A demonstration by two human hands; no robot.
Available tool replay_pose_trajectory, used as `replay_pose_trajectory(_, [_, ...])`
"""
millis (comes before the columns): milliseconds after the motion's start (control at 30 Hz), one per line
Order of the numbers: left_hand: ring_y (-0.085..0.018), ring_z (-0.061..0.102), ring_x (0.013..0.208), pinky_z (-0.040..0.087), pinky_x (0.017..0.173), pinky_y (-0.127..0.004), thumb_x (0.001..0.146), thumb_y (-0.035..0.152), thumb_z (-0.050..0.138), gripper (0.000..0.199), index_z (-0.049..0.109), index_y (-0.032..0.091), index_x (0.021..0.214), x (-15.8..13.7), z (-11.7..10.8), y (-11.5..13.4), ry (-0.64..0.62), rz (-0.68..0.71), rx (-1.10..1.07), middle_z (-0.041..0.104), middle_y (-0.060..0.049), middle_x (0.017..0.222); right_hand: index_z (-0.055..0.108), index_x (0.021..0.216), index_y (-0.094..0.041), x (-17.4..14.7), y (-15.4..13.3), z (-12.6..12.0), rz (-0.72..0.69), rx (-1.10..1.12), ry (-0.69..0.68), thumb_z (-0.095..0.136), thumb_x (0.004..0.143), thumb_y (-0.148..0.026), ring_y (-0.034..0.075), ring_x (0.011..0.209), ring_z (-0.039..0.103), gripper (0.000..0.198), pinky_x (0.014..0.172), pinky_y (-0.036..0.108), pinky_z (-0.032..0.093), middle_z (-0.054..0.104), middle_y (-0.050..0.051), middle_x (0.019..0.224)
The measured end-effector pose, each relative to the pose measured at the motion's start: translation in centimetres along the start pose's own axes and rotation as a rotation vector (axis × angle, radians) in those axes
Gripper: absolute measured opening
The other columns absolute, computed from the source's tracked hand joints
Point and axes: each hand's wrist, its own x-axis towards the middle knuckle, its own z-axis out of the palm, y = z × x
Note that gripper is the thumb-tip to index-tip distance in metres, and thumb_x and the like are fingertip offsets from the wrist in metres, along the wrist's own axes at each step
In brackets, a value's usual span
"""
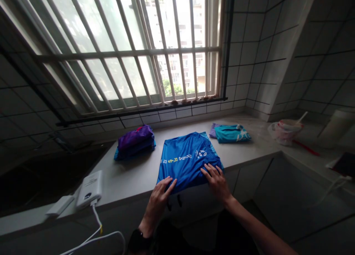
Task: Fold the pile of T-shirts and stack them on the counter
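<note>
Blue printed jersey (181, 146) lies print-up on the worktop (133, 175), its near edge reaching over the front; left hand (158, 197) on the jersey's near left corner, right hand (217, 181) on its near right part; each grip has thumb and fingers apart, resting on cloth, no pinch visible; likely placed so to steady both near corners and keep the fabric flat; folded purple-and-blue clothes stack (135, 142) sits left of the jersey, teal folded garment (231, 133) over a lilac one (213, 131) to its right, probably set aside to leave room; white power bank (89, 190), cable (95, 214) plugged in, well left of the jersey, seemingly out of the hands' way.
</note>
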Motion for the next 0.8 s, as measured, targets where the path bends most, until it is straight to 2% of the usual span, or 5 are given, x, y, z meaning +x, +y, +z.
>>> replay_pose_trajectory(100, [-0.018,0.073,0.104,0.059,0.094,-0.031,0.093,0.004,0.034,0.057,0.062,0.027,0.136,-1.1,-1.9,-0.2,-0.039,-0.197,-0.144,0.072,-0.007,0.116,0.069,0.118,-0.022,0.4,0.9,-1.9,-0.074,0.144,-0.033,0.048,0.085,0.004,0.024,0.116,0.065,0.047,0.1,0.041,0.048,0.073,0.01,0.121])
replay_pose_trajectory(233, [-0.022,0.074,0.102,0.061,0.09,-0.033,0.093,0.023,0.047,0.04,0.068,0.029,0.126,-0.9,-6.3,-0.9,-0.091,-0.455,-0.321,0.077,-0.004,0.111,0.069,0.109,-0.023,1.3,1.9,-7.2,-0.084,0.428,-0.189,0.05,0.078,0.003,0.021,0.098,0.069,0.045,0.087,0.034,0.053,0.073,0.006,0.105])
replay_pose_trajectory(400, [-0.023,0.075,0.095,0.06,0.087,-0.032,0.089,0.035,0.057,0.031,0.073,0.028,0.114,6.1,-9.8,-2.5,-0.016,-0.646,-0.269,0.079,-0.002,0.105,0.063,0.119,-0.02,7.4,3.7,-11.3,0.007,0.67,-0.325,0.056,0.073,-0.002,0.019,0.091,0.069,0.05,0.08,0.028,0.054,0.071,0.004,0.098])
replay_pose_trajectory(600, [-0.027,0.055,0.136,0.043,0.116,-0.042,0.097,0.024,0.047,0.043,0.058,0.015,0.137,14.9,-5.2,-4.0,0.17,-0.622,-0.033,0.062,-0.015,0.142,0.055,0.138,-0.014,14.0,3.1,-8.1,0.369,0.223,0.086,0.049,0.086,-0.006,0.029,0.125,0.057,0.052,0.107,0.043,0.045,0.062,0.017,0.132])
replay_pose_trajectory(800, [-0.029,0.049,0.143,0.042,0.116,-0.046,0.098,0.025,0.045,0.048,0.058,0.015,0.142,11.8,1.7,-3.1,-0.369,-0.575,0.042,0.055,-0.016,0.151,0.052,0.149,-0.018,10.3,-0.8,-1.6,0.276,0.093,-0.345,0.047,0.1,-0.03,0.031,0.143,0.044,0.05,0.117,0.046,0.036,0.048,0.016,0.156])
